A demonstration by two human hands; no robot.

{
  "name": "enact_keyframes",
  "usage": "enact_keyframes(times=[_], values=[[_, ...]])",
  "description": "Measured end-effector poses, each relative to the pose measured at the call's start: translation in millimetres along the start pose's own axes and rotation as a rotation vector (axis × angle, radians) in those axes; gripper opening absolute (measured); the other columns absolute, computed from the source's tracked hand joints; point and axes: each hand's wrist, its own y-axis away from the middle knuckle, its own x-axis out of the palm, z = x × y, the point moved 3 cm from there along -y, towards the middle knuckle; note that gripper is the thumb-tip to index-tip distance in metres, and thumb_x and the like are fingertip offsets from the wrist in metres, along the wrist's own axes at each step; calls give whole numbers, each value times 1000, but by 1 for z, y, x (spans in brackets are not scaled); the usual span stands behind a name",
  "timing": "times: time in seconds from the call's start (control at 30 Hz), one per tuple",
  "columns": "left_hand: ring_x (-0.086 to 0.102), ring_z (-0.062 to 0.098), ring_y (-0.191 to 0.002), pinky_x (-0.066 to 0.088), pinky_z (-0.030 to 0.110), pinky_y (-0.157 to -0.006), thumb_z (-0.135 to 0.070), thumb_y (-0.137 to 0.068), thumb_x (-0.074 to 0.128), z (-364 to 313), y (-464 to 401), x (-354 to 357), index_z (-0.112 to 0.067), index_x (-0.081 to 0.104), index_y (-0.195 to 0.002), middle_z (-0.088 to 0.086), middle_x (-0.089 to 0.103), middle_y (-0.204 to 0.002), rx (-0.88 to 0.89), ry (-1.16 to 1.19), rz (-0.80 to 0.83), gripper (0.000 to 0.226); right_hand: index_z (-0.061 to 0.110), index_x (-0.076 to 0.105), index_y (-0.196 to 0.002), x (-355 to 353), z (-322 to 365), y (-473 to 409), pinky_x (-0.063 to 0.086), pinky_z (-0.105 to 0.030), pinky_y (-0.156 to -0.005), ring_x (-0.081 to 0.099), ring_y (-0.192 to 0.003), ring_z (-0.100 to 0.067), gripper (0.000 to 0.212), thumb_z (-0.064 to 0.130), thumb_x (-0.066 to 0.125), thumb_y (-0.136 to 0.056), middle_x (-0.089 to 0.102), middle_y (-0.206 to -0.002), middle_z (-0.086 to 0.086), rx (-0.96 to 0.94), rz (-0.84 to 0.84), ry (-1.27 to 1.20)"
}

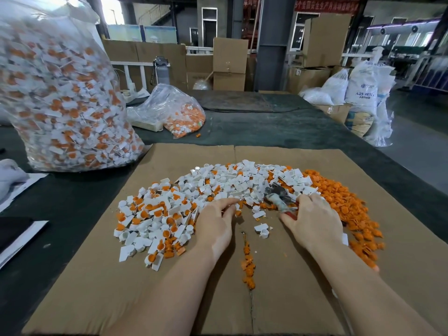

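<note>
A dark, mat-covered counter carries a flat cardboard sheet, and the work lies on that sheet. A mixed pile of white and orange plastic pieces arcs from 9 o'clock to 12 o'clock, and an all-orange heap runs down the 3 o'clock side. A thin line of orange bits follows the sheet's centre seam.

The left grip reaches into the mixed pile with its fingertips among the pieces; I cannot tell whether it pinches one. The right grip is curled round the handles of the pliers, whose nose points toward 11 o'clock into the white pieces.

At 10 o'clock a large clear bag of the same pieces stands on the counter, with a smaller bag slumped at 11 o'clock. Beyond is a dim workshop hall with stacked cartons, a grey column, and white sacks at 2 o'clock.
</note>
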Motion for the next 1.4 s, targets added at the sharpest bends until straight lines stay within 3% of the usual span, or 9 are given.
enact_keyframes(times=[0.13,0.23,0.3,0.47,0.63,0.9,1.03,1.27,1.4], values=[[58,8,-99,39,15,-77,-19,-97,50,3,-1,-1,-24,64,-113,-10,63,-99,5,11,-8,22,21,46,-130,-3,15,6,30,-35,-104,42,-121,-20,55,56,49,-88,48,-128,-1,-92,-78,27],[62,15,-87,48,24,-78,-17,-96,52,2,-1,0,-22,67,-108,-4,66,-88,15,43,5,20,14,62,-116,-9,42,19,43,-33,-92,56,-105,-21,30,17,65,-86,62,-110,-4,-331,-205,-380],[63,15,-84,49,28,-81,-16,-95,53,2,0,-1,-21,68,-107,0,69,-91,27,44,15,20,11,70,-100,-8,56,29,49,-34,-81,61,-89,-23,23,1,70,-78,67,-91,-4,-427,-242,-523],[60,9,-102,46,27,-95,-13,-90,58,1,4,-4,-23,69,-108,-8,67,-107,64,43,61,22,11,70,-81,1,60,37,51,-31,-67,59,-74,-15,10,2,73,-76,65,-75,0,-386,-284,-612],[59,-6,-83,44,3,-71,-19,-79,74,-1,8,1,-29,64,-111,-19,63,-89,108,12,126,35,10,66,-81,5,59,38,43,-23,-67,57,-76,-14,6,4,69,-80,62,-76,0,-327,-297,-644],[60,3,-86,51,23,-81,-23,-84,69,-4,10,4,-27,63,-113,-13,63,-97,159,-63,111,30,10,68,-82,1,57,40,48,-38,-73,58,-77,-18,6,3,68,-81,63,-77,-1,-348,-290,-649],[60,4,-87,51,25,-83,-22,-85,68,-4,10,3,-27,62,-114,-14,61,-98,171,-86,103,31,10,69,-84,1,55,40,48,-40,-75,58,-78,-17,6,5,68,-82,63,-77,0,-334,-292,-675],[49,-6,-81,35,1,-70,-22,-90,62,-6,10,3,-27,63,-115,-12,57,-100,222,-105,36,26,10,70,-84,4,51,38,42,-38,-73,60,-79,-22,8,4,70,-80,64,-79,-1,-240,-385,-613],[45,1,-86,30,-3,-74,-15,-92,57,-10,12,-3,-23,65,-108,-10,50,-99,247,-100,-74,21,12,70,-82,8,46,36,30,-31,-74,59,-79,-24,8,5,70,-80,66,-80,0,-95,-456,-537]])
